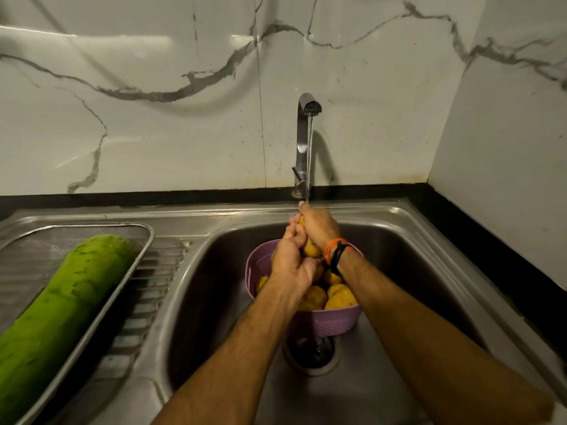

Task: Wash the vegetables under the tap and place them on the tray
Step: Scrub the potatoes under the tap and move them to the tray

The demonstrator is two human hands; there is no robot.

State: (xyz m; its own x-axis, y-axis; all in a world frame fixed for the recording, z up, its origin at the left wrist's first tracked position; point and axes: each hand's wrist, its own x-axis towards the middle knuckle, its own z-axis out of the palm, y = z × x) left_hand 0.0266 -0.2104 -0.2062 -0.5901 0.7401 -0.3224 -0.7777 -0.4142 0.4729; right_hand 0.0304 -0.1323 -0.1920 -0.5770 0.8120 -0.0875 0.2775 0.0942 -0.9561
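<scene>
Both forearms are reaching over the sink (pixel 399 228), rubbing one potato (pixel 310 249) beneath the tap (pixel 306 124).
I'm clasping it with left hand (pixel 290 259) and right hand (pixel 317 228) above the basket (pixel 325 322); it looks firm, wet and slippery, so I'm favouring a whole-palm hold.

We are in a home kitchen, steel sink (pixel 196 259) with drainboard, running tap (pixel 303 142), marble-look wall tiles (pixel 153 118), black countertop (pixel 478 228)

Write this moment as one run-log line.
step: washing | left hand and right hand: hold potato under tap stream | basket: more potatoes, in sink | tray: green gourd
</scene>
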